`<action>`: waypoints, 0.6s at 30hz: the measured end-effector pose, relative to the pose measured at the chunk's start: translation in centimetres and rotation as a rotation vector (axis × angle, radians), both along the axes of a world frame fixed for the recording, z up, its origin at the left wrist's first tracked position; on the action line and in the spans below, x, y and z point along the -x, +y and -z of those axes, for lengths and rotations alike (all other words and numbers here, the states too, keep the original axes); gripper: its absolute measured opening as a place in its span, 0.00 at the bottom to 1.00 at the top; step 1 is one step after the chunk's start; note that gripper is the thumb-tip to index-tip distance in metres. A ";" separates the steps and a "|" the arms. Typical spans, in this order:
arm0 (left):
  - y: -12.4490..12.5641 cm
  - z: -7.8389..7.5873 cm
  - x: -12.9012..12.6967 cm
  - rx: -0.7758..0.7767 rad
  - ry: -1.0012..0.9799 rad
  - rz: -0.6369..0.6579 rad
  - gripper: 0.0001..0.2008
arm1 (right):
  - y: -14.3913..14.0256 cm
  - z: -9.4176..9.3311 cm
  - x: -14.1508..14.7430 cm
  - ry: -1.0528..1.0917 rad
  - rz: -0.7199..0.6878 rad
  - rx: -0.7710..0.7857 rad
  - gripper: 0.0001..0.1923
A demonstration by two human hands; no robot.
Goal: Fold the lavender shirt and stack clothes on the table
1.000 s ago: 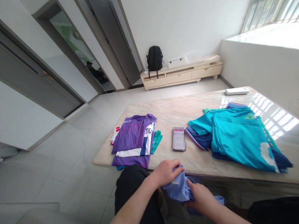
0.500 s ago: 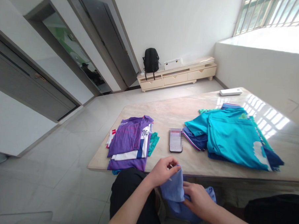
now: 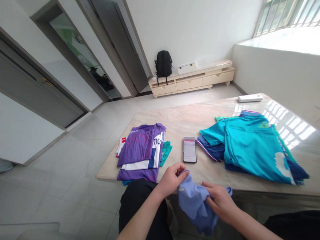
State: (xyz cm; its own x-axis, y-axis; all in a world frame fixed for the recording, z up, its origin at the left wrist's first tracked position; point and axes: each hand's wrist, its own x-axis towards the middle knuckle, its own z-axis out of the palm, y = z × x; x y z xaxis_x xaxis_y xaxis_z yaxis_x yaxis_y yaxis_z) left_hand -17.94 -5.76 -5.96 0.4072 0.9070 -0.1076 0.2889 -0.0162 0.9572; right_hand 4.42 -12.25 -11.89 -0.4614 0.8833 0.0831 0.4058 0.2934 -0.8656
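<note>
A crumpled periwinkle-blue garment (image 3: 195, 201) hangs between my hands, just off the near edge of the table. My left hand (image 3: 173, 179) pinches its upper left corner between thumb and fingers. Gripping it farther right is my right hand (image 3: 220, 200), with some fingers hidden in the folds. The garment's kind cannot be made out. Beyond my hands a phone (image 3: 189, 151) with a lit screen lies on the marble-topped table (image 3: 173, 117). To its left is a stack of folded purple and white shirts (image 3: 137, 147); to its right, a larger pile of teal and navy clothes (image 3: 251, 145).
A white oblong device (image 3: 250, 98) lies at the table's far right corner. Against the wall, a black backpack (image 3: 163, 65) stands on a low cream cabinet (image 3: 189, 84). My knee (image 3: 135, 196) is by the table's near edge. A person (image 3: 98, 76) shows through the doorway.
The blue garment is opened out and hangs more stretched between my hands. My right hand has moved up and slightly right; the left has shifted slightly. The camera view has shifted a little.
</note>
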 end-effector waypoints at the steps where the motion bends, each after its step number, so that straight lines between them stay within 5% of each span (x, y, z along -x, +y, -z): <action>1: 0.0 0.0 0.1 0.007 -0.018 -0.013 0.19 | 0.2 -0.1 -0.3 0.008 0.027 -0.010 0.18; 10: -0.1 0.2 0.2 0.080 -0.136 -0.014 0.21 | 1.4 1.5 -2.1 0.239 0.350 0.082 0.29; 18: -0.1 -0.3 0.3 0.161 -0.120 0.103 0.23 | 2.7 2.0 -2.1 0.521 0.441 0.358 0.30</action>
